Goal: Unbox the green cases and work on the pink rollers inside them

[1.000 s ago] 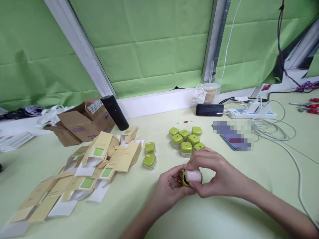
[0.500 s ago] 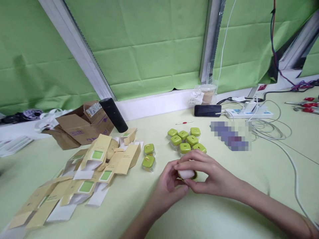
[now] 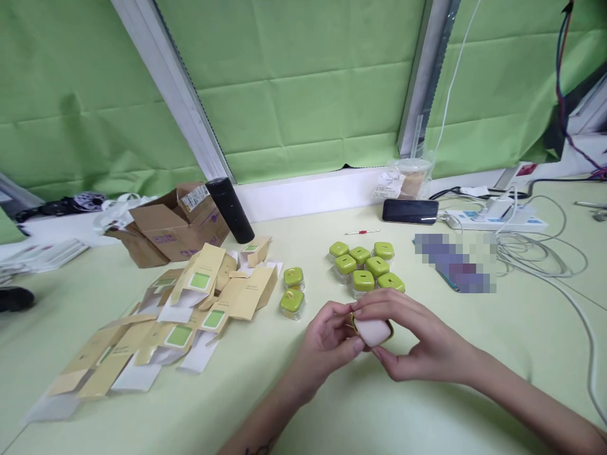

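Note:
Both my hands hold one small rounded-square piece, a green-rimmed lid with a smooth whitish face (image 3: 373, 332), above the near middle of the table. My left hand (image 3: 329, 344) is closed on its left side, thumb at the lower edge. My right hand (image 3: 420, 335) grips it from above and from the right, with the thumb below. Fingers cover much of its rim. Just beyond stands a cluster of several small clear containers with green slotted lids (image 3: 363, 280). To the left are two similar containers, a front one (image 3: 293, 300) and a back one (image 3: 293, 276), each with a small loop on its lid.
Flattened tan cartons (image 3: 128, 347) spread over the left, before an open brown box (image 3: 175, 227) and a black cylinder (image 3: 231, 212). Behind the cluster lie a red-handled small tool (image 3: 363, 232) and a phone (image 3: 410, 212). A power strip (image 3: 497, 220) and cables are at right.
The held piece has tilted so more of its whitish face shows. My hands have shifted slightly right in view, as has the whole scene with the camera's turn.

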Tool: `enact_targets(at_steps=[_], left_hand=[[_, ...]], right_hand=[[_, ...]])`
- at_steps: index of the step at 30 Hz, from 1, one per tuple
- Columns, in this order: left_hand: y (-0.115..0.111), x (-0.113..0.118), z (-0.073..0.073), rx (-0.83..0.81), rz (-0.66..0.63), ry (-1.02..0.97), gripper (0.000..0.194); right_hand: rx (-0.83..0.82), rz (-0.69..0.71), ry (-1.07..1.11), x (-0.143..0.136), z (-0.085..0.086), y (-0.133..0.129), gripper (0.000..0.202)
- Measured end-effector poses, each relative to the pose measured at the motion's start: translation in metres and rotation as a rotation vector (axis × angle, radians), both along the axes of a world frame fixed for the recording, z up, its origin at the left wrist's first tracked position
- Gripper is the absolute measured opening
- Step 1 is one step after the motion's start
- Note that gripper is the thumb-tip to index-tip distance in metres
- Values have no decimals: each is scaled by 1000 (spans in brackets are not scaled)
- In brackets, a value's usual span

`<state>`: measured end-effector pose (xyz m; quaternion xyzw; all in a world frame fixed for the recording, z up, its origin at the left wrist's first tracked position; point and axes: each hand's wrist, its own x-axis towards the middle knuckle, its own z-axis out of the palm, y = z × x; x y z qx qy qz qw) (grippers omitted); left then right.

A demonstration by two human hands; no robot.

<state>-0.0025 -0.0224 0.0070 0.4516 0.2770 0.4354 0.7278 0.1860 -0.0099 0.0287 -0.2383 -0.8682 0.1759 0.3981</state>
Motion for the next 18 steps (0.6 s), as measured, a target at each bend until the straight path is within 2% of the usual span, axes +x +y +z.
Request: enact_targets(at_steps=[5,12,18], left_hand=[[-2,4,2,-13,12,6,35],[-2,11,-9,73,93,66,38],[-1,13,-10,112,97,105,38]], right_hand=[[15,-11,-14,1,-1,2,42],[94,-81,25,-8,-11,-4,39],[75,-73,1,-8,-8,-4,39]])
